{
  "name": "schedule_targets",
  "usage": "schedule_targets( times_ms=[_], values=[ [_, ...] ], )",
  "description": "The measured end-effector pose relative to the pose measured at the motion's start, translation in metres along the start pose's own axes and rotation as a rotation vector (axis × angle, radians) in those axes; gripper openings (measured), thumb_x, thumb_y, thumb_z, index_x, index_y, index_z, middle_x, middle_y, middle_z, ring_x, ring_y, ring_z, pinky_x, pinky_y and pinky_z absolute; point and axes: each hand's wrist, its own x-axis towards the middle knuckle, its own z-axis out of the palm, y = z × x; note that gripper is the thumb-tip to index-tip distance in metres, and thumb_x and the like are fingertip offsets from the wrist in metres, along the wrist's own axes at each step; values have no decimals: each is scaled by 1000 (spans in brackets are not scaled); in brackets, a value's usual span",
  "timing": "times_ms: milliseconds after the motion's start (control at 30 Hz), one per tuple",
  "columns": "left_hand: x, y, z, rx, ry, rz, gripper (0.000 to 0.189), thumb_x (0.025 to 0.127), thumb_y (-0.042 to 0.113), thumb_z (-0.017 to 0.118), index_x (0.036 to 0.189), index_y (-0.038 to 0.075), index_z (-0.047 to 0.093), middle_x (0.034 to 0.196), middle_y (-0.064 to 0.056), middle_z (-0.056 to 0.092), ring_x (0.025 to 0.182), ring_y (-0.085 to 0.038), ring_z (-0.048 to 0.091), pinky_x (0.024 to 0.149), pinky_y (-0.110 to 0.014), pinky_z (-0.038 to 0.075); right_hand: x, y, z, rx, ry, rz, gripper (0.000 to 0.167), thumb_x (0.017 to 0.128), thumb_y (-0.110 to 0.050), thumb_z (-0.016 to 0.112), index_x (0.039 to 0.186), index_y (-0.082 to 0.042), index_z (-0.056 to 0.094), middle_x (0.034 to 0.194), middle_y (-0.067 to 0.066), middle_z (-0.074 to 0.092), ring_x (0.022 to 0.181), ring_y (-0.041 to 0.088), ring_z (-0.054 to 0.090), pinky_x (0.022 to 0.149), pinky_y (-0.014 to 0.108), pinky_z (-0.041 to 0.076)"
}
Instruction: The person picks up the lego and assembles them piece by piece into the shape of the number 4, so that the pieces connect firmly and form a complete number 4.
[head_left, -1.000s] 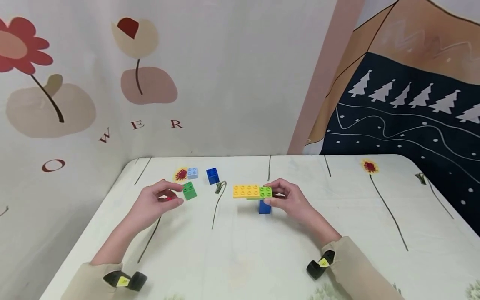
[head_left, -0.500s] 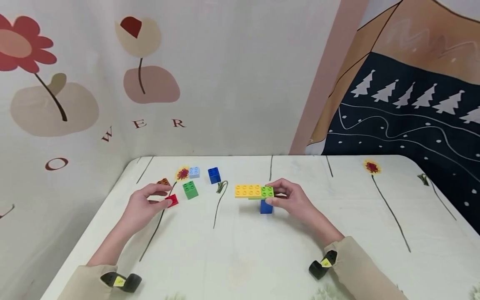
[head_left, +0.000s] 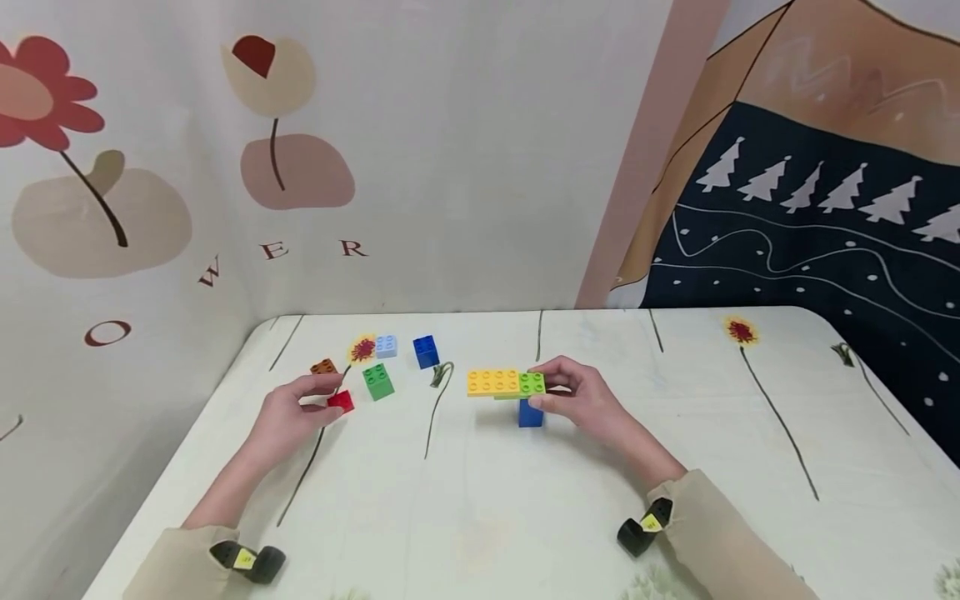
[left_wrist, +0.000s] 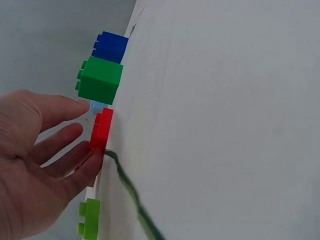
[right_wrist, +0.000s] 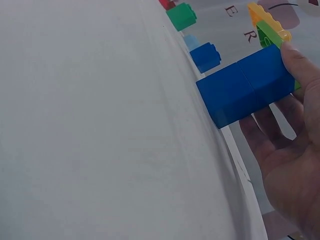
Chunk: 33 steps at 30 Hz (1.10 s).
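My left hand (head_left: pixel 288 421) is beside a flat red toy brick (head_left: pixel 341 402), fingers loosely bent. In the left wrist view the thumb stands apart from the red brick (left_wrist: pixel 102 129), while a fingertip lies at its lower end; I cannot tell whether it touches. A green brick (head_left: pixel 378 381) stands to the right of that hand. My right hand (head_left: pixel 581 396) grips a brick build by its light green piece (head_left: pixel 532 382). A yellow brick (head_left: pixel 492 382) juts left from the build. Two stacked blue bricks (right_wrist: pixel 247 85) form its column underneath, clearest in the right wrist view.
Toward the back left lie a dark blue brick (head_left: pixel 426 352), a light blue brick (head_left: pixel 386 346) and an orange-brown brick (head_left: pixel 323 367). A light green brick (left_wrist: pixel 90 220) shows in the left wrist view. The table cover (head_left: pixel 480 517) is white with printed flowers; a fabric wall rises behind.
My left hand has moved left from the green brick to the red one, and has barely shifted over the last half second. The right hand keeps holding the build in place.
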Motion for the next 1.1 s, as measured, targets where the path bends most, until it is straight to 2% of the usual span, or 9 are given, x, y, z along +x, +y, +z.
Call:
schedule_targets(
  times_ms=[333,700,800,967,1100],
  values=[
    [2,-6,4,35,-41,-21,50,90,0,76,137,-4,61,129,-27,62,108,-39,65,84,-36,61,0,-2,1,7,-5,0,37,92,-3,76,127,0,63,123,16,70,110,26,67,84,28,59],
    [3,-6,4,103,-48,-47,46,88,0,77,132,-7,63,122,-28,64,101,-36,63,80,-38,59,-1,-1,0,13,-10,-17,39,92,-3,76,128,1,62,124,18,70,110,27,67,85,28,59],
    [1,-5,5,106,-64,-31,42,88,0,76,128,-7,66,118,-26,65,98,-34,63,79,-37,59,-1,0,-1,11,-11,-12,39,92,-4,76,128,0,62,124,17,70,111,27,67,85,29,59],
    [-2,-1,6,98,-83,31,36,87,-1,76,123,-4,70,116,-21,67,98,-31,61,80,-36,57,-1,-1,-2,13,-15,-11,38,92,-4,76,128,1,62,124,18,70,111,28,67,85,29,59],
    [-6,4,4,78,-102,74,36,86,1,78,121,-1,71,115,-15,67,96,-28,61,77,-28,56,0,-1,-2,8,-13,-5,38,92,-4,76,127,0,62,124,17,70,111,27,67,85,28,59]
  ],
)
